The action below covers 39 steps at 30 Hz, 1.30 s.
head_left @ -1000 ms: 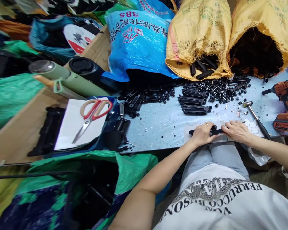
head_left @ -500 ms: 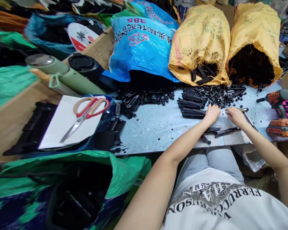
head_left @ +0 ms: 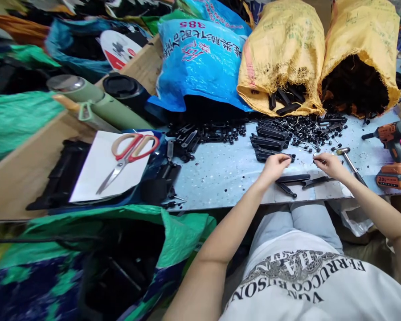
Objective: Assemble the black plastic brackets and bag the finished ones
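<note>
My left hand point(head_left: 274, 167) is closed in a pinch at the near end of the stacked black plastic strips point(head_left: 269, 141). A small black knob-like part point(head_left: 292, 158) shows at its fingertips. To the right, my right hand point(head_left: 332, 165) is pinched too, its fingertips meeting on something too tiny to make out. Below the hands lie a few loose black arms point(head_left: 292, 178) on a pale board at the table's front edge. Just beyond my fingers spreads a heap of black-headed screws or pins point(head_left: 309, 131). A hammer point(head_left: 352, 165) rests beside my right hand.
An orange cordless driver point(head_left: 392, 154) stands at right. Across the back are a blue bag point(head_left: 200, 62) and two yellow sacks point(head_left: 284, 40) point(head_left: 361, 31). Left are scissors point(head_left: 128, 156) on white paper, a green flask point(head_left: 100, 100) and a green sack point(head_left: 183, 227) below.
My left hand has drawn back to the left and nearer to me, away from the screw heap. My right hand stays near its place, so the gap between the hands has widened.
</note>
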Motion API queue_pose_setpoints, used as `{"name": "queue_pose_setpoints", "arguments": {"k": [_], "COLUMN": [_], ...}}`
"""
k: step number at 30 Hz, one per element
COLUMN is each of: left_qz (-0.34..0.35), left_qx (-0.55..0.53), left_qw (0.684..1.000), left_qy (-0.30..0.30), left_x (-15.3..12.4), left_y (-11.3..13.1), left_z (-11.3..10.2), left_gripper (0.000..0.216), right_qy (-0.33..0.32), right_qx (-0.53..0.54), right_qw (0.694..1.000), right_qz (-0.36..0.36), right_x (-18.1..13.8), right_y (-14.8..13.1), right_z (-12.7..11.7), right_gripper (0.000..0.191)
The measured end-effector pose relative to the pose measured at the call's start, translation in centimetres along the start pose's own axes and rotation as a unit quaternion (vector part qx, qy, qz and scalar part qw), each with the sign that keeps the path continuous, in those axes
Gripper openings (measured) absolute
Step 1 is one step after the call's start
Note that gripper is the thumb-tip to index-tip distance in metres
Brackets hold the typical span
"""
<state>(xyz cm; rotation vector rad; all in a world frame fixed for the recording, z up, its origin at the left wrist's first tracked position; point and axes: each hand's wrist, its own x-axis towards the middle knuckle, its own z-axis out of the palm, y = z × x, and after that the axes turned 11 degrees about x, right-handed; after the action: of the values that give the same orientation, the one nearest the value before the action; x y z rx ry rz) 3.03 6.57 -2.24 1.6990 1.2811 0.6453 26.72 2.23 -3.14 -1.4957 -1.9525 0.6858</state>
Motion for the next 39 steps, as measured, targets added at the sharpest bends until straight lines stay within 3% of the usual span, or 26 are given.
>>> {"name": "queue_pose_setpoints", "arguments": {"k": [4,9,16,19,22,25,27,29,31,34,37,39], "left_qz": [-0.173,-0.203,-0.124,-0.103,-0.065,0.104,0.233,0.307,0.323,0.312,0.274,0.254], "left_qx": [-0.212,-0.249,-0.116,-0.026,0.113,0.3,0.397,0.455,0.488,0.508,0.504,0.481], "left_qw": [0.962,0.947,0.985,0.993,0.987,0.94,0.884,0.836,0.811,0.802,0.819,0.839], "left_qy": [-0.012,-0.006,0.018,0.046,0.094,0.125,0.083,0.018,-0.022,-0.037,-0.025,-0.005], "left_x": [-3.9,-5.9,-4.7,-4.4,-5.0,-6.0,-6.3,-6.1,-5.4,-4.1,-3.1,-3.3], "left_y": [-3.1,-4.1,-4.8,-5.8,-6.3,-5.6,-4.6,-3.6,-2.8,-2.2,-1.9,-1.5], "left_z": [-1.9,-2.2,-1.2,-0.7,-0.4,0.3,1.4,2.5,3.4,3.8,2.9,2.1], "left_gripper": [0.028,0.03,0.03,0.036,0.044,0.044,0.044,0.047,0.051,0.052,0.048,0.053], "right_qy": [-0.056,-0.134,-0.163,-0.156,-0.116,-0.092,-0.087,-0.083,-0.097,-0.099,-0.073,-0.07], "right_qx": [-0.012,-0.113,-0.218,-0.197,-0.118,-0.034,-0.01,-0.018,-0.068,-0.189,-0.249,-0.217], "right_qw": [0.998,0.983,0.961,0.967,0.982,0.986,0.985,0.984,0.979,0.965,0.955,0.958], "right_qz": [-0.031,-0.056,-0.04,-0.041,-0.087,-0.137,-0.15,-0.154,-0.165,-0.154,-0.141,-0.176], "right_x": [-1.9,-2.2,-2.3,-2.6,-3.4,-4.5,-5.0,-5.3,-5.2,-4.5,-3.7,-3.3], "right_y": [-2.0,-4.3,-5.8,-5.0,-3.1,-0.5,1.0,2.1,2.8,3.2,2.6,1.0], "right_z": [0.3,0.5,0.9,1.1,1.3,1.8,2.3,2.6,2.5,1.8,0.8,0.1], "right_gripper": [0.022,0.023,0.024,0.024,0.028,0.039,0.046,0.048,0.048,0.052,0.058,0.058]}}
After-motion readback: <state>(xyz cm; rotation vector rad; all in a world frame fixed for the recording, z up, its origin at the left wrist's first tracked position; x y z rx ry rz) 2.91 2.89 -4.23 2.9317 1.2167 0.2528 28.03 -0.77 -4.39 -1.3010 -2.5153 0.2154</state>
